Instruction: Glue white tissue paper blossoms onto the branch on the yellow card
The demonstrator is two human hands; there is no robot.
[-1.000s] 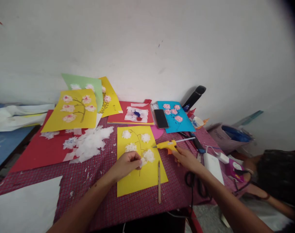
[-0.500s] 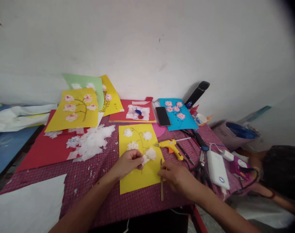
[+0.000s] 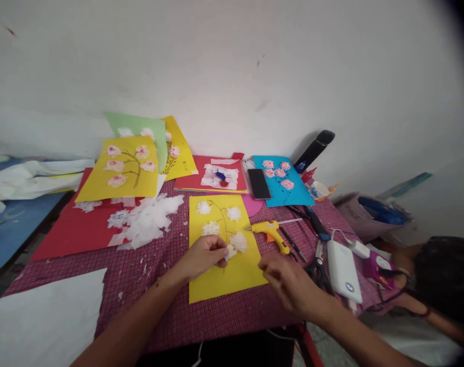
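Observation:
A yellow sheet [image 3: 205, 285] lies before me, bearing a drawn brown branch and several white tissue-paper flowers. My left hand [image 3: 207, 255] rests over its lower left part, thumb and fingers pinching a small white tissue-paper piece [image 3: 230, 252] beside the lowest right flower [image 3: 238, 241]. At the sheet's lower right edge, my right hand [image 3: 291, 288] hovers with fingers curled together; whatever is in them is hidden. A yellow glue gun [image 3: 268, 232] lies just beyond that hand, its nozzle over the sheet's right edge.
White tissue scraps [image 3: 149, 221] are heaped on red paper [image 3: 71, 229] at left. Finished flower sheets lean behind. A phone [image 3: 258, 184], blue sheet [image 3: 296, 196], scissors [image 3: 319, 267], white power bank [image 3: 343, 270] and purple socket block [image 3: 379, 270] crowd the right. Another person's arm [image 3: 413, 306] shows there.
My right hand has drawn a little rightward off the sheet, and the wooden stick seen at its fingers is no longer visible. My left hand keeps its pinch. The view has shifted slightly.

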